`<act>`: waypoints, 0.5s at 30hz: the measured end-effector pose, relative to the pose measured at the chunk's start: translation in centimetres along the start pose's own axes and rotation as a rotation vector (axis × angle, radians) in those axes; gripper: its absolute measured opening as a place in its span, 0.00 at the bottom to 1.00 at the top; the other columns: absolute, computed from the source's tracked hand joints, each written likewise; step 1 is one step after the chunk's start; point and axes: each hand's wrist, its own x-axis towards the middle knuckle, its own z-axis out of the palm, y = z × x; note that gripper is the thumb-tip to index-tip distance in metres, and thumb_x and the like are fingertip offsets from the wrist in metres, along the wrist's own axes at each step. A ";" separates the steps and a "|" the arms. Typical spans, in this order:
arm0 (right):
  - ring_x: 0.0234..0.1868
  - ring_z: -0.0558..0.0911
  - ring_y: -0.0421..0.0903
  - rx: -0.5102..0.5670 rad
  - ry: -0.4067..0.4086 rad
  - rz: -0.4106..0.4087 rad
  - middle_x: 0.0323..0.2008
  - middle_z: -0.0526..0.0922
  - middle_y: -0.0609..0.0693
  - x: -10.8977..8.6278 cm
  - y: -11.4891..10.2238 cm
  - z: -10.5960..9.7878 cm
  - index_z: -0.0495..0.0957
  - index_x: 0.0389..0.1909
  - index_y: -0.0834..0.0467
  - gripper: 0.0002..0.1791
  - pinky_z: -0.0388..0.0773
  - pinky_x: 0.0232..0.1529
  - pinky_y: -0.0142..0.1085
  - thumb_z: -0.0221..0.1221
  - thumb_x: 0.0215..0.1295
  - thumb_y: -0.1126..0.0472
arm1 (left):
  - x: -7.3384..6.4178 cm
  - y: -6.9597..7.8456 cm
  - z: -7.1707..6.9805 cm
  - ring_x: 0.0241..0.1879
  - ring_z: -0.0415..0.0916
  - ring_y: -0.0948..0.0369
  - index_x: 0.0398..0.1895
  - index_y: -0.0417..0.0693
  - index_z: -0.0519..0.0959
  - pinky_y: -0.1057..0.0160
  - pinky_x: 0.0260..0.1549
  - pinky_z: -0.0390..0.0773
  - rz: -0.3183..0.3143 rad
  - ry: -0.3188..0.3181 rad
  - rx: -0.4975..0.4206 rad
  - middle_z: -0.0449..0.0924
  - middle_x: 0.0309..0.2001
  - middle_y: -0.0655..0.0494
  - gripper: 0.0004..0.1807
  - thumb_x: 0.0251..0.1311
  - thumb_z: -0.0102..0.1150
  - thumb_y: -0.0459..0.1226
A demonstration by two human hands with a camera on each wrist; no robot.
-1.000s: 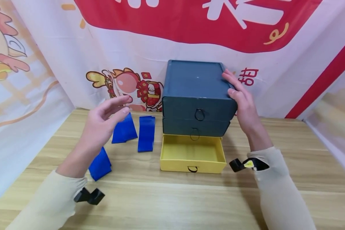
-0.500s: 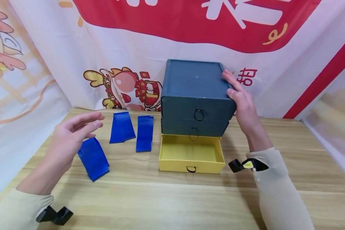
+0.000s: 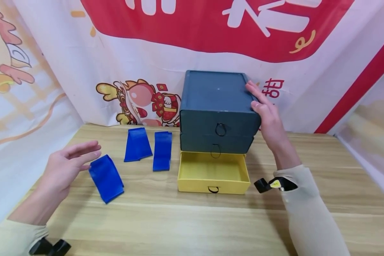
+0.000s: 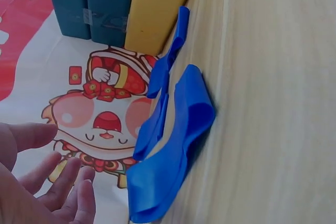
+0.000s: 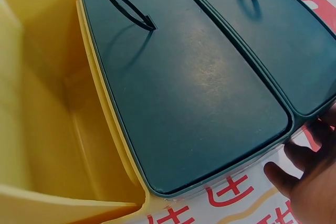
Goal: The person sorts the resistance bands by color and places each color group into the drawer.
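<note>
My left hand (image 3: 62,165) is over the table's left side, fingers loosely extended and holding nothing. Beside its fingertips lies a folded blue strip (image 3: 107,179); its material is unclear. Two more blue folded strips, one fanned out (image 3: 138,145) and one straight (image 3: 162,151), lie farther back. My right hand (image 3: 268,121) rests against the right edge of a stacked drawer box (image 3: 219,92), its fingers along the top edge. The box has two dark teal drawers, both pushed in. Below them, a yellow drawer (image 3: 213,185) is pulled out with nothing inside it.
The box stands on a wood-grain table (image 3: 185,227) near a printed cloth backdrop (image 3: 140,60). Black loop pulls hang on the drawer fronts, including one on the upper teal drawer (image 3: 220,129). Cloth walls rise at both sides.
My left hand has moved left and toward me, from above the fanned blue strip to beside the nearest one. My right hand has stayed on the box, and the drawers have not moved.
</note>
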 end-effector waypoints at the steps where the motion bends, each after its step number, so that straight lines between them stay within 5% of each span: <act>1: 0.86 0.49 0.45 0.002 0.000 0.000 0.86 0.53 0.38 0.0 0.0 0.0 0.60 0.84 0.43 0.32 0.45 0.83 0.70 0.45 0.81 0.49 | 0.0 -0.3 -0.1 0.40 0.85 0.83 0.62 0.61 0.84 0.75 0.37 0.84 -0.003 -0.006 -0.024 0.88 0.41 0.87 0.20 0.68 0.71 0.45; 4: 0.86 0.50 0.45 0.004 0.001 0.002 0.86 0.53 0.38 0.1 0.1 0.0 0.60 0.84 0.43 0.32 0.46 0.82 0.70 0.46 0.81 0.49 | 0.0 -1.0 -0.5 0.40 0.85 0.82 0.55 0.66 0.87 0.75 0.36 0.84 -0.021 -0.021 -0.079 0.89 0.41 0.84 0.15 0.66 0.73 0.43; 9: 0.86 0.50 0.45 0.011 0.002 0.008 0.86 0.53 0.37 0.1 -0.1 0.0 0.61 0.84 0.43 0.32 0.46 0.82 0.70 0.46 0.81 0.49 | 0.3 -2.0 -1.1 0.39 0.84 0.81 0.50 0.73 0.87 0.74 0.37 0.85 -0.074 -0.026 -0.035 0.87 0.40 0.87 0.12 0.66 0.73 0.44; 15: 0.86 0.50 0.45 0.004 0.005 0.017 0.86 0.53 0.37 0.1 0.0 -0.1 0.61 0.84 0.43 0.32 0.46 0.83 0.70 0.46 0.81 0.48 | 0.4 -3.0 -1.5 0.38 0.82 0.81 0.61 0.76 0.83 0.72 0.40 0.85 -0.150 -0.006 0.097 0.75 0.40 0.97 0.21 0.66 0.73 0.50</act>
